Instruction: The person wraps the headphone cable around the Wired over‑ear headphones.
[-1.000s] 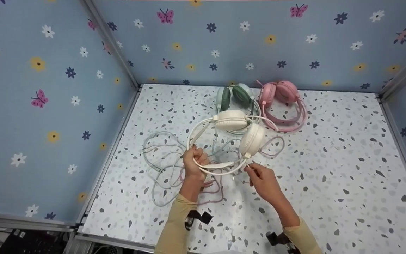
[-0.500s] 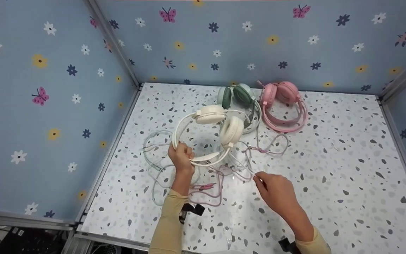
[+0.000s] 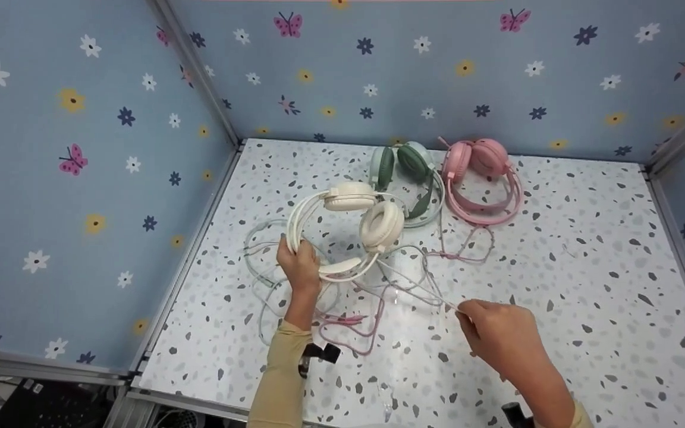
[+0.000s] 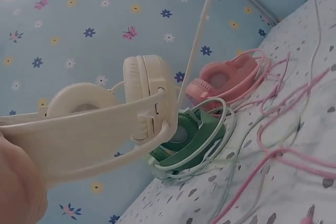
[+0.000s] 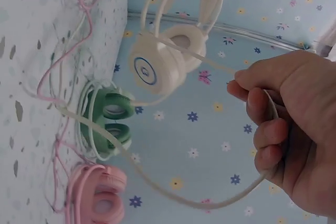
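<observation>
My left hand (image 3: pixel 299 267) grips the headband of the white headphones (image 3: pixel 349 196), held up over the table, their ear cups pointing to the right. In the left wrist view the hand (image 4: pixel 20 184) shows at the lower left, on the white headband (image 4: pixel 89 137). The right hand (image 3: pixel 500 333) pinches the white cable, which runs taut from the lower ear cup. In the right wrist view the cable (image 5: pixel 157 190) passes through the curled fingers of the right hand (image 5: pixel 294 124) and hangs in a loop below them.
Green headphones (image 3: pixel 414 161) and pink headphones (image 3: pixel 488 157) lie at the back of the table (image 3: pixel 586 267), near the patterned wall (image 3: pixel 396 71). Pale green and pink cables (image 3: pixel 372 342) lie tangled under and around the white headphones.
The right hand has moved right and toward the front edge, drawing the white cable out straight. The left hand has shifted left with the white headphones.
</observation>
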Demonstrator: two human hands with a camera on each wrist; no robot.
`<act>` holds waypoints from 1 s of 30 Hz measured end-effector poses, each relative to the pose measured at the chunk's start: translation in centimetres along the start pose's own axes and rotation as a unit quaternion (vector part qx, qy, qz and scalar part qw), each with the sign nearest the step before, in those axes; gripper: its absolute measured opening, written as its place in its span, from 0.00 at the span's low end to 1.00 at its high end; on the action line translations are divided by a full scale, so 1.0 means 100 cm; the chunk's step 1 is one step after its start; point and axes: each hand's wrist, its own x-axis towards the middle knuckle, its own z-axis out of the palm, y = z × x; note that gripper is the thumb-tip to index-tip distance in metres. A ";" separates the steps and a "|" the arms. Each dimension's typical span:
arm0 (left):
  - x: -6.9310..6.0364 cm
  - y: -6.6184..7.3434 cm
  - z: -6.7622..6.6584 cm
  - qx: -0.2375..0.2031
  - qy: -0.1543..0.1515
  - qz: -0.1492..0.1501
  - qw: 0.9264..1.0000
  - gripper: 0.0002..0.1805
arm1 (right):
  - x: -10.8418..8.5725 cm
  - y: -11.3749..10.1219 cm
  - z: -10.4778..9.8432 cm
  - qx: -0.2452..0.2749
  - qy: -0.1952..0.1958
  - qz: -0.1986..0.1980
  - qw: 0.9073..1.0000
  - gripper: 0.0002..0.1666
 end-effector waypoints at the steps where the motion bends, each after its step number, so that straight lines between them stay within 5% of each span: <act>1: 0.001 0.001 -0.002 0.016 0.000 0.003 1.000 0.12 | 0.000 0.001 -0.006 -0.001 0.010 -0.010 1.000 0.04; 4: 0.003 0.004 -0.009 0.037 -0.017 0.003 0.999 0.11 | 0.006 0.004 -0.023 -0.012 0.046 -0.050 0.998 0.10; 8: 0.001 0.008 -0.012 0.029 -0.099 -0.011 0.995 0.11 | 0.024 0.006 -0.043 -0.027 0.124 -0.104 0.986 0.18; 13: -0.005 0.007 -0.007 0.064 -0.193 -0.013 0.979 0.10 | 0.052 0.008 -0.061 -0.026 0.227 -0.146 0.963 0.22; 20: -0.009 0.008 -0.006 0.069 -0.305 -0.017 0.950 0.15 | 0.080 0.027 -0.069 -0.061 0.287 -0.152 0.944 0.35; 25: -0.006 0.016 -0.011 0.017 -0.399 -0.048 0.916 0.20 | 0.101 0.045 -0.073 -0.084 0.303 -0.143 0.938 0.42; 30: 0.000 0.024 -0.015 -0.026 -0.456 -0.066 0.887 0.26 | 0.112 0.068 -0.075 -0.080 0.205 -0.155 0.963 0.37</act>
